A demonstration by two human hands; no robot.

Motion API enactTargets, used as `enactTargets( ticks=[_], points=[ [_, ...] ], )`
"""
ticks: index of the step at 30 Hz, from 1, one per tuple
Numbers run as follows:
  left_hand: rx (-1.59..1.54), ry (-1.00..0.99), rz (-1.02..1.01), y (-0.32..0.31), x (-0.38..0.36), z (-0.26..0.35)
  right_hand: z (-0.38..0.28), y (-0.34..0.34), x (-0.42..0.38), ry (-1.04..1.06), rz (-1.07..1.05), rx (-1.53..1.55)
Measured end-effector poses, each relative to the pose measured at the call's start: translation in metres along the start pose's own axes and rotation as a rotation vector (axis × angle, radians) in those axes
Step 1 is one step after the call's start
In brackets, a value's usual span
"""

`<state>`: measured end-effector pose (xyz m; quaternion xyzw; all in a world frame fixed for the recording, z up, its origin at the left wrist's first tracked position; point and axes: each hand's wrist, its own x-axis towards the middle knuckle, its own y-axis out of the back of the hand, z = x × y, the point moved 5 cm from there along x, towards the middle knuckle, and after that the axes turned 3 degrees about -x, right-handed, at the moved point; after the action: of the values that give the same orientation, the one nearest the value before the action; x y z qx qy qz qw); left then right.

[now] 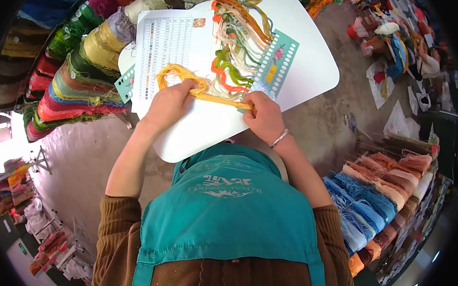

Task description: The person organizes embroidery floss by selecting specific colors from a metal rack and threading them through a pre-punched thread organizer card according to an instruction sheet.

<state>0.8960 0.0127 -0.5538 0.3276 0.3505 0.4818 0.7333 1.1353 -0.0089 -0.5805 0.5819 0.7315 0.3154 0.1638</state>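
A skein of yellow thread [218, 98] stretches between my two hands over a white board [188, 135]. My left hand [171, 102] is closed on its looped part, and the loop spreads out beyond the fingers. At the other end my right hand [264, 116] pinches the strand at the lower edge of a green punched card [279, 60]. Several hanks of orange, cream, green and red thread [236, 45] hang from the holes along that card's left side. Under my left hand's side lies a printed chart sheet [164, 46] with rows of colour squares.
Thick bundles of coloured thread [82, 78] hang on a rack at the left, close to the board. More blue and peach bundles [363, 202] fill a rack at the lower right. Another person [431, 63] is at the upper right among threads and white plastic bags [400, 122].
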Motion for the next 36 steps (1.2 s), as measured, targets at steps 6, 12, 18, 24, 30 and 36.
enactTargets(
  ticks=[6,12,18,24,30,36],
  points=[
    [-0.094,0.011,0.120,0.040,-0.022,-0.013,-0.007,0.000,0.005,0.042,-0.054,-0.098],
    [-0.207,0.042,0.168,0.066,-0.053,0.006,-0.021,0.004,0.010,0.041,-0.167,-0.084],
    [-0.228,0.014,0.222,0.072,-0.061,0.017,-0.020,-0.002,0.009,0.059,-0.137,-0.222],
    [-0.153,0.045,0.318,0.072,-0.026,-0.022,-0.015,-0.003,0.007,0.036,-0.116,-0.181],
    [0.406,0.162,0.330,0.078,-0.010,-0.001,-0.018,0.000,0.004,0.084,-0.157,-0.188],
    [-0.163,-0.330,0.184,-0.016,-0.008,0.067,-0.014,-0.002,0.002,0.059,-0.107,-0.189]
  ],
)
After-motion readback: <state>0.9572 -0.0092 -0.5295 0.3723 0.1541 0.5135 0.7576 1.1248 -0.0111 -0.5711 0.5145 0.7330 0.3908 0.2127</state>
